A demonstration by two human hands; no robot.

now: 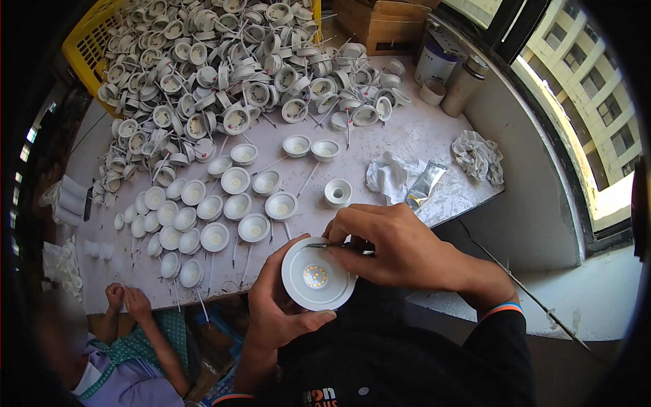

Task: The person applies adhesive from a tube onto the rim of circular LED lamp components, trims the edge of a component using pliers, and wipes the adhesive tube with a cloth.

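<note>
My left hand (266, 305) is wrapped round the rim of a white round LED downlight (295, 277), its open face turned up towards me. Inside the cup sits a ring of small yellow LED chips. My right hand (400, 241) pinches a dark thin metal tool, apparently tweezers (358, 246), whose tip lies against the light's upper inner rim. Whether the tip grips anything is too small to tell. Just beyond my hands stands a small white cup-like ring (338, 192). Rows of similar downlights (254, 228) lie face up to the left, wires trailing.
A big heap of white lamp housings (224, 74) spills from a yellow crate (88, 44). Crumpled paper (390, 175), a squeezed tube (427, 182), a tape roll (432, 91) and a flask (465, 85) lie right. Another person's hands (137, 303) are at the table's left edge.
</note>
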